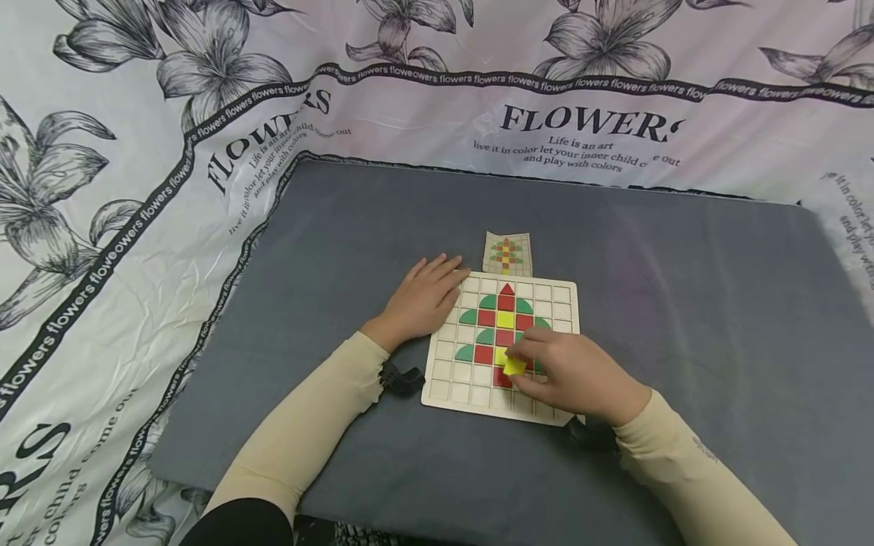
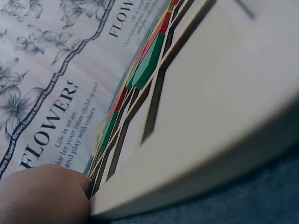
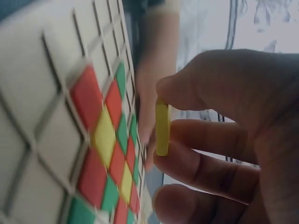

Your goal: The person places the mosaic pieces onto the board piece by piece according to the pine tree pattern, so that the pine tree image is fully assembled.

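A pale wooden grid board (image 1: 451, 391) lies on the grey tabletop, with red, yellow and green tiles set in its squares as a tree shape. My left hand (image 1: 422, 299) rests along the board's upper left edge, fingers stretched out. Between thumb and fingertips my right hand (image 1: 572, 373) pinches a yellow square tile (image 3: 162, 128), held over the lower part of the tree. A red tile (image 1: 501, 379) sits at the foot of the shape, partly overlapped by the yellow tile in the head view. Green tiles (image 2: 148, 67) stand out in the left wrist view.
A small pattern card (image 1: 488, 258) showing a similar tree lies just beyond the board's far edge. Grey cloth (image 1: 696, 303) covers the table around the board. White flower-printed sheeting (image 1: 410, 121) borders the back and left sides.
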A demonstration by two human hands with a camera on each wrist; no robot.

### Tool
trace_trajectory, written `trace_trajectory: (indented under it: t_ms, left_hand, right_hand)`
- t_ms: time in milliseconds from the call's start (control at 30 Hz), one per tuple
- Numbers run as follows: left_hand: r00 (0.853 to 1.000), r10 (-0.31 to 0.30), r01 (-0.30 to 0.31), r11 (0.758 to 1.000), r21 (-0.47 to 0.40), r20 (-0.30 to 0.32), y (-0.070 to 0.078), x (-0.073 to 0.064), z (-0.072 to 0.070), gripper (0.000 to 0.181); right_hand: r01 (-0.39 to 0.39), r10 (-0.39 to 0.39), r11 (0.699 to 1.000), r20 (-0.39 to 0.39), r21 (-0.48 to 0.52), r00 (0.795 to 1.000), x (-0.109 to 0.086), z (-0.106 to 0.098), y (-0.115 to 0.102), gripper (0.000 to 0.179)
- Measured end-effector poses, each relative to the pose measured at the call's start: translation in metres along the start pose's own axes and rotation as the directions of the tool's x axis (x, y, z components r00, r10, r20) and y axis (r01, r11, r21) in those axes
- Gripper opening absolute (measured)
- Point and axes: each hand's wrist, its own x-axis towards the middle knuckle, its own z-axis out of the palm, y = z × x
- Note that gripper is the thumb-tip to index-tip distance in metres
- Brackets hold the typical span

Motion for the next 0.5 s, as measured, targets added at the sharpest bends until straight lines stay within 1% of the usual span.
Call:
trace_trajectory:
  t_ms: [100,267,367,500]
  left_hand:
    - [1.000,-0.001,0.001,1.000,-0.004,-0.002,0.000,0.000,0.000,0.050]
    - [1.000,-0.011,0.011,1.000,-0.017,0.014,0.000,-0.002,-0.001,0.050]
    - [1.000,-0.009,0.009,1.000,-0.004,0.015,0.000,-0.002,-0.001,0.050]
    - [1.000,-0.002,0.002,1.000,0.004,0.002,0.002,0.000,-0.001,0.050]
  right_hand:
    - [0.044,-0.045,0.999,0.023,0.020,0.999,0.001,0.006,-0.008,0.018]
    - [0.091,-0.093,0.995,0.068,0.043,0.993,0.000,0.016,-0.018,0.017]
    - [0.103,-0.106,0.994,0.089,0.031,0.990,-0.001,0.020,-0.020,0.017]
    - [0.094,-0.094,0.996,0.111,0.006,0.989,-0.003,0.022,-0.021,0.017]
